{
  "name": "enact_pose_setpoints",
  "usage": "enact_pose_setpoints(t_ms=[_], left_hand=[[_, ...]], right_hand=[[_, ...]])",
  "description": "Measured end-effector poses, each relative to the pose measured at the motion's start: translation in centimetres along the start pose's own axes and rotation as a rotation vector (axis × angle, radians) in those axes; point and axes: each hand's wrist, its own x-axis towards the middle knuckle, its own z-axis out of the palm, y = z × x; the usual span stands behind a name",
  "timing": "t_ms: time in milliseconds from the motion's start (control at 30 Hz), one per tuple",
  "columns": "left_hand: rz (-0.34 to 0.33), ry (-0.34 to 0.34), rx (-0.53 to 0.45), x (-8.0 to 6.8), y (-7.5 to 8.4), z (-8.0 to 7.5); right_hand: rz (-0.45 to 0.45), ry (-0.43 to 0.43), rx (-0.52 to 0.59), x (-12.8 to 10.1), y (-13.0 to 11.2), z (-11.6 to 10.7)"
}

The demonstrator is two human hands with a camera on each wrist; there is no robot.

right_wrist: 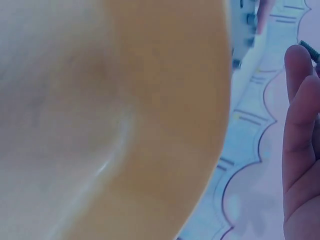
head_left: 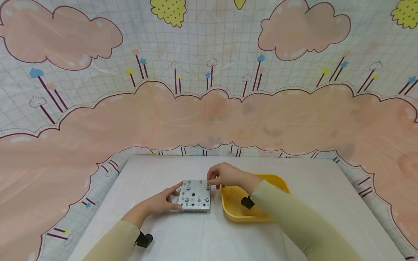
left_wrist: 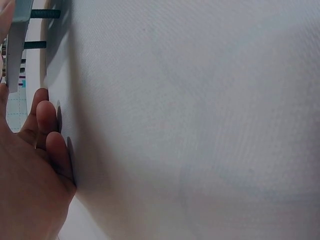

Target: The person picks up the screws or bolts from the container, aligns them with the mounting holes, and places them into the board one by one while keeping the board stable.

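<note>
A square silver metal plate (head_left: 197,188) with several bolts and holes stands a little above the white table. In the left wrist view, threaded bolt shanks (left_wrist: 45,13) stick out of its underside. My left hand (head_left: 161,201) grips the plate's left side, thumb at the near corner and index finger at the far one; its other fingers (left_wrist: 47,117) rest by the tabletop. Over the plate's far right corner, my right hand (head_left: 225,175) pinches a small threaded bolt (right_wrist: 309,49), mostly hidden by the fingers in the head view.
To the right of the plate sits a yellow plastic tray (head_left: 235,217), partly under my right forearm; its contents are hidden there. The white table (head_left: 183,239) ends at a patterned cloth backdrop (head_left: 209,119) with clouds.
</note>
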Motion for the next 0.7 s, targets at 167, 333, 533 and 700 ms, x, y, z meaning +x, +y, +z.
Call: enact_pose_setpoints(t_ms=[167,333,533,700], left_hand=[[-0.012,-0.003,-0.002,0.1,-0.1,0.0],[-0.025,-0.003,-0.016,0.2,-0.3,0.0],[-0.021,-0.012,-0.030,0.2,-0.1,-0.1],[-0.010,-0.025,-0.021,0.0,0.2,-0.2]], right_hand=[[-0.016,-0.051,0.008,1.3,-1.3,1.3],[-0.019,-0.083,0.018,2.5,-2.3,2.2],[-0.010,-0.112,-0.025,3.3,-3.0,3.0],[0.032,-0.118,-0.091,3.8,-3.3,3.7]])
